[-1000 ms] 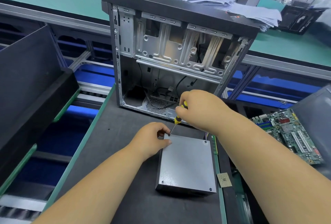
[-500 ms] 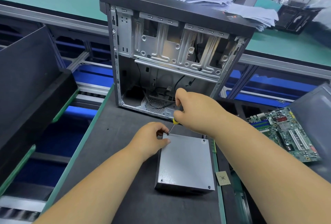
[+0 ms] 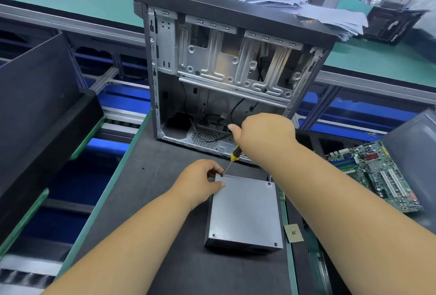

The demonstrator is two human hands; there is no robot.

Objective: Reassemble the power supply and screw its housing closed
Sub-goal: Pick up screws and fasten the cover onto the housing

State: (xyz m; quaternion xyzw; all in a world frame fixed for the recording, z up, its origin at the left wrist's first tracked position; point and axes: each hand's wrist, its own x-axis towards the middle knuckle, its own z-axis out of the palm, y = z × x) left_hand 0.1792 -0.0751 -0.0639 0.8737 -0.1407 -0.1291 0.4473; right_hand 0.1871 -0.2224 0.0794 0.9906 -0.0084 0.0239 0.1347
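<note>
Power supply (image 3: 245, 212), a grey metal box, lies flat on the dark counter (image 3: 151, 200) in front of an open computer case (image 3: 231, 75). Right hand (image 3: 264, 134) grips a screwdriver (image 3: 232, 156) with a yellow and black handle, its tip set at the box's far left corner. Left hand (image 3: 200, 179) rests at that same corner, thumb laid on the lid and fingers curled beside the tip. A circuit board (image 3: 377, 176) lies to the right, well apart, and a small chip (image 3: 293, 233) sits just beside the box.
</note>
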